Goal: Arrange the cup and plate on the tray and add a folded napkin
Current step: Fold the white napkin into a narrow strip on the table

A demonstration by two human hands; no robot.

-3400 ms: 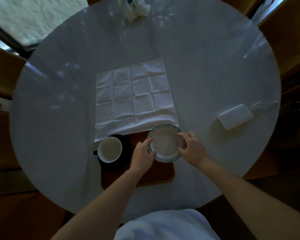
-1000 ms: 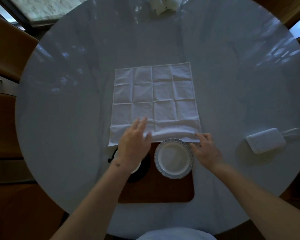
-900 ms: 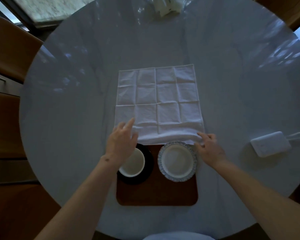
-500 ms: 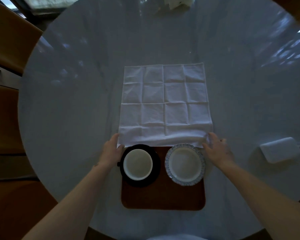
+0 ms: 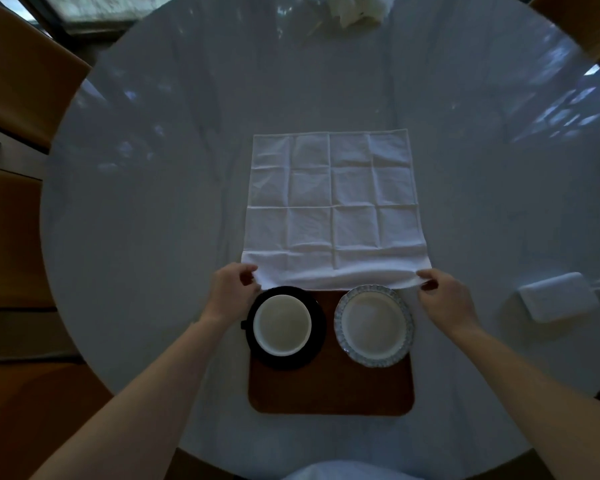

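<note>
Cup [image 5: 282, 325] is sitting on a dark saucer [image 5: 317, 344] at the left end of the brown tray [image 5: 329, 393]; plate [image 5: 374, 325] is sitting at the right end, just beside it; so the arranging part is looking done, and the napkin step is the one in hand; white napkin [image 5: 333, 202] is lying spread flat on the round desk [image 5: 153, 237], just beyond the tray, its near edge slightly bunched and overlapping the tray's far rim; left hand [image 5: 231, 292] is pinching the near left corner of the napkin, grip closed on the cloth between thumb and fingertips; right hand [image 5: 445, 299] is pinching the near right corner the same way; next move is probably calling for lifting both corners together and carrying them away to the far edge for an even first fold, keeping the cloth clear of cup and plate; a white box [image 5: 558, 296] is lying on the desk to the right, well apart; crumpled white stuff [image 5: 357, 8] is sitting at the far edge.
</note>
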